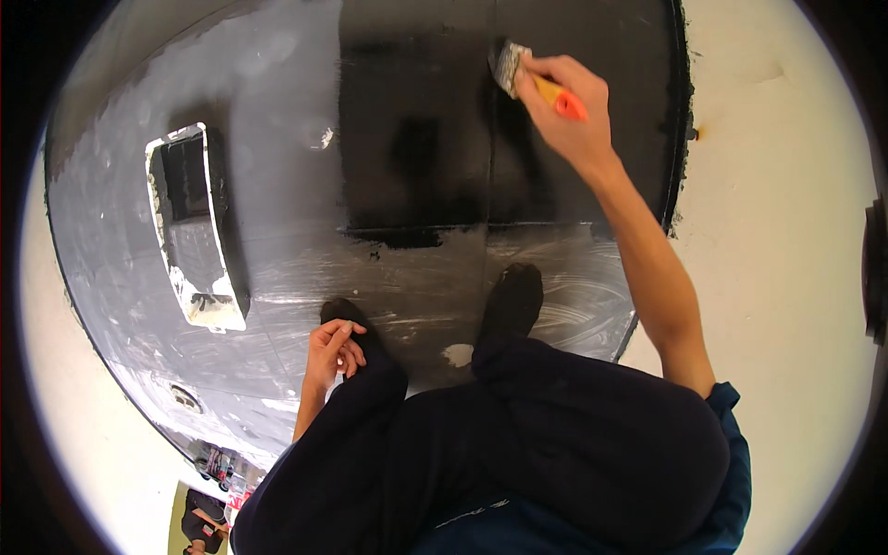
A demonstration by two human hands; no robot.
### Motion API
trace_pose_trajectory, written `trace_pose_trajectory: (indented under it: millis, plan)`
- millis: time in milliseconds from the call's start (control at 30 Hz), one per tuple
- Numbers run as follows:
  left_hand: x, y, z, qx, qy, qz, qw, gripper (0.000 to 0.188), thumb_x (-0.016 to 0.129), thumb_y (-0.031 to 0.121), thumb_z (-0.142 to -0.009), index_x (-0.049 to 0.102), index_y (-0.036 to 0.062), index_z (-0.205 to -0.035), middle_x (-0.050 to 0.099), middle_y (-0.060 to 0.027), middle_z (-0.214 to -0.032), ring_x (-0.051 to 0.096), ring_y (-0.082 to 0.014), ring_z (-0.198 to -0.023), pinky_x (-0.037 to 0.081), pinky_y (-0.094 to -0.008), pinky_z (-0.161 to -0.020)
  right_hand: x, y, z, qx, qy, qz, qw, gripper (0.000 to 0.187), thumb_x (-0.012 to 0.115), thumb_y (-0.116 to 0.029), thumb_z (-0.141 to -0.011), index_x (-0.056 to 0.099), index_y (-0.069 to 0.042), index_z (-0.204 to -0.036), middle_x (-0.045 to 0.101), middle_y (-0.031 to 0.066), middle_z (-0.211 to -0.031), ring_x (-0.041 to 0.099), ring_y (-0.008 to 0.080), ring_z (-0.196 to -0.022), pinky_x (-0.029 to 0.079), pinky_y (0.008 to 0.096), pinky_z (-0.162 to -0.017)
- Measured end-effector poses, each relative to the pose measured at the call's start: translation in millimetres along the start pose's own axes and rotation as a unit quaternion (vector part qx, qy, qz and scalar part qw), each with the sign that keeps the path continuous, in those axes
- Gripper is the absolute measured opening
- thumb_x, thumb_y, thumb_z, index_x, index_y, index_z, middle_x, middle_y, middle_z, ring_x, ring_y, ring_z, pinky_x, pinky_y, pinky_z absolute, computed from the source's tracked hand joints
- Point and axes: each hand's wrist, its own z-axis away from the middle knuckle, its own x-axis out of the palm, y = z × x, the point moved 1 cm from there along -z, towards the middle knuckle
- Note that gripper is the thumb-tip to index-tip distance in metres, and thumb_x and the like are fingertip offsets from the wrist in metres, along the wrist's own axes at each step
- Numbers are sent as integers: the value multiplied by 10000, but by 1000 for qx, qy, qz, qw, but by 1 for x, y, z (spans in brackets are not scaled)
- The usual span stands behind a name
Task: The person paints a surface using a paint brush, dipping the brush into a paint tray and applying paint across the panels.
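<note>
My right hand [575, 106] is closed round the handle of a paintbrush [549, 91], which is yellow with an orange-red end. Pale dried paint covers much of its ferrule, and the dark bristles meet the glossy black painted floor [416, 92] near the top. My left hand [336, 350] rests by my left knee with loosely curled fingers, some of them hidden; nothing shows in it. To the left on the floor stands a white-rimmed paint tray [211, 231], black inside, with white paint smears along its rim and near end.
Duller grey floor [277, 74] borders the wet-looking black patch. A pale wall [768, 166] runs along the right. My dark-covered feet [511, 296] stand on scuffed floor. At lower left are a round drain [186, 399], some bottles [220, 462] and a person [203, 523].
</note>
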Motion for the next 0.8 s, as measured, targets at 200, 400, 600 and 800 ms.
trace_pose_trajectory:
  millis: [200,400,600,800]
  plan:
    - [2,2,-2,-14,-2,-8,1000,365,560,295,-1097,682,-46,-1050,683,-191,-628,536,-139,-352,289,-213,-342,-14,-46,55,52,-40,4,998,147,772,-2,-844,735,16,-986,673,141,-809,663,294,-699,525,353,-639]
    - [-1,-1,-1,-2,-10,0,1000,359,555,287,-1099,681,-46,-1052,684,-188,-629,538,-138,-353,296,-214,-346,-26,-93,106,103,-107,-11,989,193,759,25,-843,717,27,-1031,650,142,-841,661,294,-710,539,376,-635]
    - [-2,0,-1,-13,-6,-6,1000,357,559,287,-1096,681,-46,-1058,687,-188,-633,545,-137,-358,294,-214,-347,-34,-114,139,163,-144,-34,975,212,763,49,-849,733,38,-1058,691,139,-877,689,222,-709,542,312,-648]
    - [-2,-2,1,-2,-10,-3,1000,352,566,287,-1092,682,-44,-1064,687,-190,-634,552,-141,-362,292,-215,-347,-53,-107,121,184,-184,-30,965,149,752,10,-876,743,55,-1018,703,128,-829,711,190,-718,545,276,-639]
